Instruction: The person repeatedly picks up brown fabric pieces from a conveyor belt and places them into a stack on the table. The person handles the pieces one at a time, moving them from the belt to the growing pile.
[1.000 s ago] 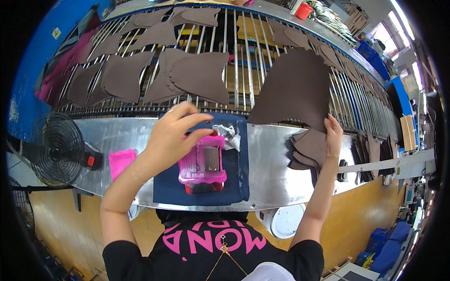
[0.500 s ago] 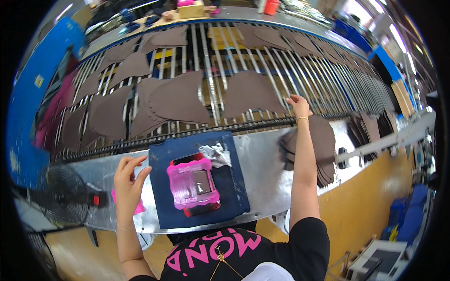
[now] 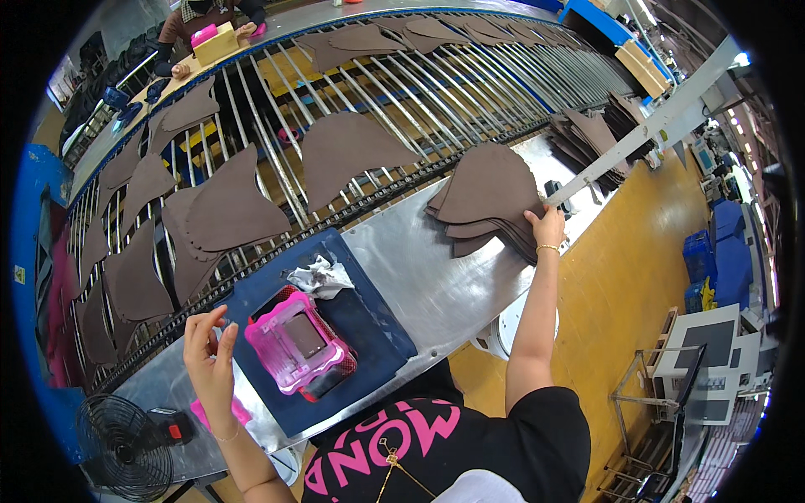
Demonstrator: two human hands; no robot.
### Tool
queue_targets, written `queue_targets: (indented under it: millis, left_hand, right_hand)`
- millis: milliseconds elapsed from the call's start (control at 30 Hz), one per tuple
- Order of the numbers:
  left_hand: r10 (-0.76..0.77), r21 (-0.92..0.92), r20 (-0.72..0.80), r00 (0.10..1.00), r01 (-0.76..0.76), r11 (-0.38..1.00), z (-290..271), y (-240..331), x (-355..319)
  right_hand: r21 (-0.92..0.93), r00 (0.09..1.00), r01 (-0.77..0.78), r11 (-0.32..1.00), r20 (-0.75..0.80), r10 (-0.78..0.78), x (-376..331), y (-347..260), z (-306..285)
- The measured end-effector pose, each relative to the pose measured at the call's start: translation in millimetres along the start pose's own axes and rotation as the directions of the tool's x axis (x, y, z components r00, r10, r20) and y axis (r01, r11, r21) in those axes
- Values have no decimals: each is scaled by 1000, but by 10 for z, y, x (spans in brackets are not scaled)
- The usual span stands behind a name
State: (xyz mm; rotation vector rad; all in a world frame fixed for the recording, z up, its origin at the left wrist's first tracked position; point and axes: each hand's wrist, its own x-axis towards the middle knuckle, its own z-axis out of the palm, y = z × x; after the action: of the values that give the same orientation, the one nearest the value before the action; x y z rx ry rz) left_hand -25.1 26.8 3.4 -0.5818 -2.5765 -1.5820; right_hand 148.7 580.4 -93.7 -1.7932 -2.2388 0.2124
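Observation:
My right hand (image 3: pixel 548 228) is at the right edge of a fanned stack of brown cut pieces (image 3: pixel 490 189) on the metal table. Its thumb and fingers close on that edge; how many pieces they pinch is hidden. My left hand (image 3: pixel 210 356) hovers left of a dark blue pad (image 3: pixel 377 323), fingers curved and apart, with nothing in it. On the pad lies a pink scalloped frame (image 3: pixel 272 356) with a dark rectangle inside, set on a black and red case (image 3: pixel 342 369). A crumpled white cloth (image 3: pixel 322 277) sits just beyond it.
A slatted roller conveyor (image 3: pixel 260 134) carries several brown pieces (image 3: pixel 348 155). Another brown stack (image 3: pixel 587 138) is at the far right, behind a pale metal arm (image 3: pixel 646 130). A black fan (image 3: pixel 126 444) stands at the left. Across the conveyor, a person (image 3: pixel 201 29) sits at a board.
My right hand has come back from the conveyor to the brown stack's right edge. The view has turned to the right. My left hand stays raised beside the pad.

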Motion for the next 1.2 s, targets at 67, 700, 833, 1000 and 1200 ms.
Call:
queue_targets:
  millis: [67,700,833,1000,1200]
  left_hand:
    - [-6,9,5,1000,6,1000,-17,67,-30]
    - [201,-175,-66,977,-209,962,137,361,260]
    - [-199,-514,85,976,214,830,-296,381,112]
    - [-145,-238,-228,963,89,967,-1091,275,-292]
    - [-52,-71,-342,938,29,997,-1383,180,-594]
  right_hand:
    - [-115,987,114,987,-100,-126,-71,-63,-31]
    - [944,569,261,202,18,-822,-1690,-1373,-1656]
    - [997,357,59,43,19,-934,-2215,-1807,-1315]
    - [913,190,400,-82,-170,-967,-2730,-2124,-802]
    - [829,92,516,-215,-303,-949,-3006,-2199,-619]
